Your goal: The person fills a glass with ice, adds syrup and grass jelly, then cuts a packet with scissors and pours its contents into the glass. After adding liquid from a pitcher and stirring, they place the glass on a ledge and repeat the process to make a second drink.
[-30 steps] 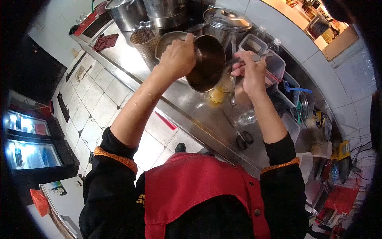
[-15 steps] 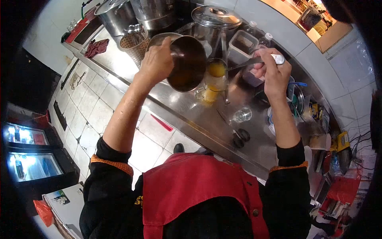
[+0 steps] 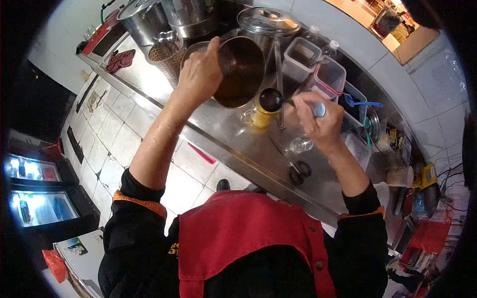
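Note:
My left hand [image 3: 199, 74] grips a round metal pot [image 3: 242, 72], tilted on its side over the steel counter [image 3: 233, 144]. My right hand [image 3: 322, 121] holds a ladle [image 3: 272, 100] by its handle, with the dark bowl just right of the pot's rim. Below pot and ladle stands a glass mug [image 3: 258, 116] with yellow liquid in it. An empty small glass [image 3: 300, 144] stands beside my right hand.
Scissors [image 3: 298, 171] lie near the counter's front edge. Clear plastic tubs [image 3: 318, 67], a lidded pot [image 3: 268, 22], big steel pots [image 3: 149, 20] and a woven basket [image 3: 166, 54] line the back. A red cloth [image 3: 120, 58] lies at the far left. Tiled floor lies below.
My right hand has come down and toward me, bringing the ladle from raised and behind the mug to just beside the pot's rim. The pot has tipped slightly further right.

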Demonstrator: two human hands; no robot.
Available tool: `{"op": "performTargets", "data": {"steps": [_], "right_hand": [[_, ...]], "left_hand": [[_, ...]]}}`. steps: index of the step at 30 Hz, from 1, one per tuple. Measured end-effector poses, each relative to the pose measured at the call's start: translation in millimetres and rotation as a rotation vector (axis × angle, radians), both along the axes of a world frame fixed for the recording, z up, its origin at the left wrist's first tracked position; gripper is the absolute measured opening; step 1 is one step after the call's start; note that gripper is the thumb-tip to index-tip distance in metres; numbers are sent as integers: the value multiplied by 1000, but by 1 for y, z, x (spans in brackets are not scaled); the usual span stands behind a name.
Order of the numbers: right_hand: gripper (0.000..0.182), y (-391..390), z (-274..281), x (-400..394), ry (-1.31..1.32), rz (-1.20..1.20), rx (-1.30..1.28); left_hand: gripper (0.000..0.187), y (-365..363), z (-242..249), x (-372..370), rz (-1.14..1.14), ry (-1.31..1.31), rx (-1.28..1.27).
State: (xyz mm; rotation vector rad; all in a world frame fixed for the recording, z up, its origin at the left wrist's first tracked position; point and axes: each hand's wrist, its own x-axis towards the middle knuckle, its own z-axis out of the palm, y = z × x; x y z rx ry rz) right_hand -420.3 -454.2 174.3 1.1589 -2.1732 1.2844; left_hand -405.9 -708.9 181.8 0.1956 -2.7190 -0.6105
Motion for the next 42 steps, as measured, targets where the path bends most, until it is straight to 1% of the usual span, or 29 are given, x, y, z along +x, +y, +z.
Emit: {"op": "performTargets", "data": {"steps": [1, 3, 4, 6, 9, 14, 17, 23, 24, 26, 29, 32, 34, 35, 37, 40, 41, 42], "right_hand": [[10, -1, 1, -5, 0, -3, 0], [12, -4, 1, -17, -447, -153, -173], [12, -5, 2, -21, -448, -154, -174], [17, -5, 2, -30, -632, -202, -273], [17, -2, 3, -40, -693, -222, -317], [17, -1, 7, -52, -705, -219, -374], [17, 2, 9, -56, -718, -223, -393], [20, 6, 5, -63, -743, -210, -416], [20, 7, 4, -64, -752, -200, -417], [20, 8, 4, -64, -754, -207, -414], [20, 9, 2, -65, -748, -194, -427], [19, 9, 1, -65, -738, -178, -447], [19, 9, 2, -63, -735, -183, -450], [18, 9, 3, -61, -721, -193, -439], [18, 9, 4, -53, -707, -205, -429], [17, 8, 6, -29, -561, -195, -191], [17, 9, 4, -19, -562, -194, -191], [13, 10, 0, -10, -387, -103, -134]], "left_hand": [[49, 3, -1, -1, -11, 49, -15], [50, 8, -3, -4, -22, 97, -32], [50, 10, -4, -6, -20, 104, -53], [51, 18, -3, -7, -19, 111, -73], [55, 29, 3, -6, -9, 57, -145], [59, 37, -3, -11, -36, 110, -254], [57, 37, -15, -19, -64, 170, -269], [56, 49, -4, -16, -52, 26, -245], [56, 48, -7, -17, -53, 25, -246], [57, 45, -15, -20, -86, 157, -288], [58, 50, -7, -17, -79, 85, -276], [60, 46, -12, -21, -89, 145, -270], [61, 41, -11, -23, -78, 97, -240], [62, 38, -10, -24, -66, 50, -209], [63, 33, -6, -23, -40, 68, -191], [63, 18, -8, -20, -18, 103, -133], [62, 12, -9, -18, -23, 119, -94], [55, 8, -6, -14, -11, 77, 28]]}}
